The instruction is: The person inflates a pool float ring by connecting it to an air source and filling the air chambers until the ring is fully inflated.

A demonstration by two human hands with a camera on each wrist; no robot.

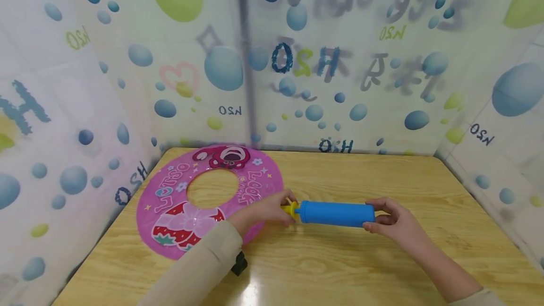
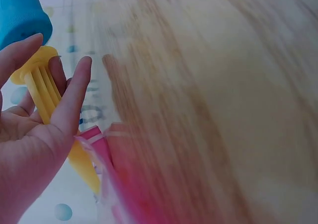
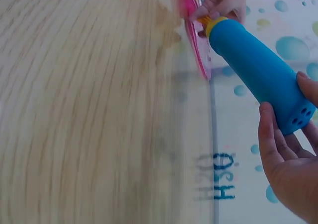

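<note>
I list: one blue cylinder (image 1: 335, 214), interior hidden, held by my right grip (image 1: 394, 222); yellow fitting (image 2: 42, 96), held by my left grip (image 1: 268, 209); pink swim ring (image 1: 191, 216), on the table (image 1: 340, 263).

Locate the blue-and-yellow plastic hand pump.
In the head view, the blue-and-yellow plastic hand pump is right of centre, held between the left hand and the right hand, right of the round pink plastic swim ring.

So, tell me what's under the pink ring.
Under the ring is the table, which shows through the middle. The ring's printed band covers whatever else might be beneath.
</note>
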